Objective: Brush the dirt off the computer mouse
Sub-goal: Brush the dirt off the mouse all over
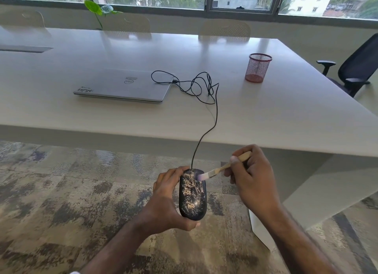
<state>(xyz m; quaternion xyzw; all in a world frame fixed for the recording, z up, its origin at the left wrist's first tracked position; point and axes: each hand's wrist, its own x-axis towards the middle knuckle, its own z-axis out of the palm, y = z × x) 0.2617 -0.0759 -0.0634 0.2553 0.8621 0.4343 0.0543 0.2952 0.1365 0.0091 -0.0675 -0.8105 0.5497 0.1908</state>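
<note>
A black wired computer mouse [192,196] is held in the air below the table edge, over the carpet. Pale dirt speckles most of its top. My left hand [167,202] grips it from the left side and underneath. My right hand [252,177] holds a small wooden-handled brush [221,169]. Its pale bristles touch the mouse's front right part, near the cable end. The black cable [215,114] runs up from the mouse onto the table and loops toward the laptop.
A white table [266,120] carries a closed silver laptop [122,86] and a red mesh pen cup [258,67]. A black office chair [356,69] stands at the right. Pale chairs and a green plant [98,9] sit by the window. Patterned carpet [61,192] lies below.
</note>
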